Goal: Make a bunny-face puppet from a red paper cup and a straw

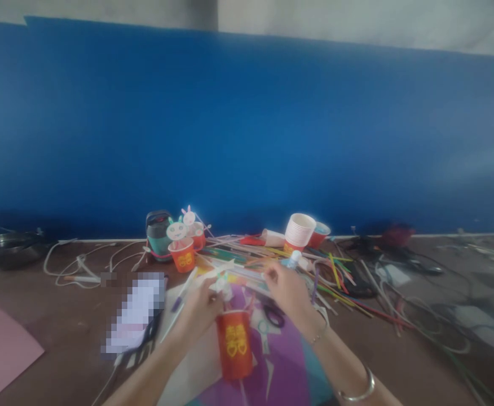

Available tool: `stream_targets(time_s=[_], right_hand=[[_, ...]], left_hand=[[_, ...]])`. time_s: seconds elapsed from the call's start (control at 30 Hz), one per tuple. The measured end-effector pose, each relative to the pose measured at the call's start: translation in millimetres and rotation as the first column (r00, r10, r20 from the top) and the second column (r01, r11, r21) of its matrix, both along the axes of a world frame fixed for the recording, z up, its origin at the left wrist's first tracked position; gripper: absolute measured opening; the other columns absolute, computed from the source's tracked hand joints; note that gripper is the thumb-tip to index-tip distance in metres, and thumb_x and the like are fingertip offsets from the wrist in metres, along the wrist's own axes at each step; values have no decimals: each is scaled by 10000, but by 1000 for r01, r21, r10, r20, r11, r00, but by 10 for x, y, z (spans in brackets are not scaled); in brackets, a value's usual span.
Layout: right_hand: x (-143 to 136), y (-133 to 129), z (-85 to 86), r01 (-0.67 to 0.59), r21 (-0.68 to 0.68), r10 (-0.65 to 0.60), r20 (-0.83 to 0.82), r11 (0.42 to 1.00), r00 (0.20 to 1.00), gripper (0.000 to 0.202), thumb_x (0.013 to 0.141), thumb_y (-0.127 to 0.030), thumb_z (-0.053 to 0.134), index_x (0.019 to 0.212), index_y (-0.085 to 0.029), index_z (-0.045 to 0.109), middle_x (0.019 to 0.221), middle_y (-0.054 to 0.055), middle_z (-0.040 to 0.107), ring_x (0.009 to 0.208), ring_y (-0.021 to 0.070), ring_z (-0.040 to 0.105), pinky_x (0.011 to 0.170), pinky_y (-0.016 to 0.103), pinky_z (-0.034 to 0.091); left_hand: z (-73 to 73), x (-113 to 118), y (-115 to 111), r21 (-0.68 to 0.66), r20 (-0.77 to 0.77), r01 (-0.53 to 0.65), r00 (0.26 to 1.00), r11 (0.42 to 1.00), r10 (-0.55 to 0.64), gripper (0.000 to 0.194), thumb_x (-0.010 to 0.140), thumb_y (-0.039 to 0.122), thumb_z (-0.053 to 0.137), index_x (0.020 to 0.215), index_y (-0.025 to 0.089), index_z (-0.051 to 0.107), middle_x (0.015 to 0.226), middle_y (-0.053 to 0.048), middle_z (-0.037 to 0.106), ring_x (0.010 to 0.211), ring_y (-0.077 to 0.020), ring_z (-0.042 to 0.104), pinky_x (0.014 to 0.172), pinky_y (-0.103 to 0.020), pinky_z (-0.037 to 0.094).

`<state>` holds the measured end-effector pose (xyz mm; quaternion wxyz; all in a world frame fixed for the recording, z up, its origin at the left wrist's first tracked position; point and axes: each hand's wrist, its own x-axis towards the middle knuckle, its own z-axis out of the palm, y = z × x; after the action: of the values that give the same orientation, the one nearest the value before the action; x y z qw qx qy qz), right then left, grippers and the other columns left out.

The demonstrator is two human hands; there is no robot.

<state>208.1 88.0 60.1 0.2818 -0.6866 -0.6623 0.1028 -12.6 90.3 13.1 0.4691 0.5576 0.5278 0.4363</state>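
A red paper cup (235, 347) with yellow markings stands on purple paper (285, 366) at the front middle. Just above its rim, my left hand (202, 299) has its fingers closed around a small whitish cutout (224, 285) with green parts. Over the middle of the table is my right hand (281, 282), fingers curled together in a pinch; whatever they hold is too small to name. Scissors (273, 316) with dark handles lie below my right hand, beside scraps of paper.
Behind are two red cups with rabbit-face cutouts (176, 230), a green-and-black container (159, 239), stacked paper cups (300, 230) and many coloured strips (344, 296). A phone (135, 316) lies left, near pink paper (1, 349). Cables cross both sides.
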Motion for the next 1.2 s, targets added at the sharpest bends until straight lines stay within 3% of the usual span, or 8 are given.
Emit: stream_targets(time_s=[0.1,0.23,0.4,0.57,0.7,0.8,0.93,1.2], right_hand=[[-55,-25,69,-62,153,95,-215,986,972,134,851,-295,539,796,-194,607,766,50,690,720,192,621,684,287,431],[-239,-108,101,-179,81,196,-474,981,858,112,805,-292,584,745,-197,590,703,22,656,650,167,595,626,271,445],[-434,-214,-14,-263,53,233,-651,963,722,187,761,-251,635,921,-202,553,712,-5,641,642,156,594,585,258,444],[-544,-324,37,-338,52,286,-659,940,696,154,796,-248,608,928,-206,541,703,-20,637,572,131,585,531,234,437],[-292,-240,196,-358,54,349,-403,932,846,97,856,-265,546,853,-208,624,784,16,698,735,169,651,657,256,460],[155,-85,284,-109,79,114,-66,991,991,161,863,-221,513,876,-204,672,857,54,727,814,196,654,716,275,433],[617,44,323,99,-110,-61,308,989,950,262,824,-139,504,624,-187,666,675,55,694,685,180,632,611,254,357],[376,21,108,-99,-275,197,358,956,913,149,718,-137,581,641,-193,696,678,33,701,717,182,629,612,248,351]], left_hand=[[-25,-16,-15,213,-308,-52,944,976,117,465,725,290,637,1176,184,598,884,-92,711,858,-306,669,759,-403,486],[117,5,-81,565,-428,-27,845,825,321,508,810,253,559,1308,176,500,1375,-162,503,1291,-353,406,1019,-529,335],[347,55,-223,634,-541,313,833,707,116,235,854,287,617,1084,275,660,1045,-54,701,1014,-274,585,978,-446,356],[294,108,-261,620,-492,277,866,734,89,176,864,280,615,1022,249,685,951,-67,710,881,-253,619,846,-408,438],[221,132,-203,558,-374,191,927,808,39,130,851,226,601,953,233,681,912,-48,687,860,-220,628,776,-349,492],[222,150,-176,481,-320,128,947,868,38,98,802,214,622,873,224,689,849,-30,677,794,-198,632,731,-315,514],[230,186,-177,417,-263,103,965,903,12,119,780,261,618,850,224,707,822,-25,690,732,-184,639,695,-300,535],[214,206,-171,381,-204,102,979,919,-24,163,779,305,608,848,211,721,844,-39,704,676,-166,634,654,-290,538]])
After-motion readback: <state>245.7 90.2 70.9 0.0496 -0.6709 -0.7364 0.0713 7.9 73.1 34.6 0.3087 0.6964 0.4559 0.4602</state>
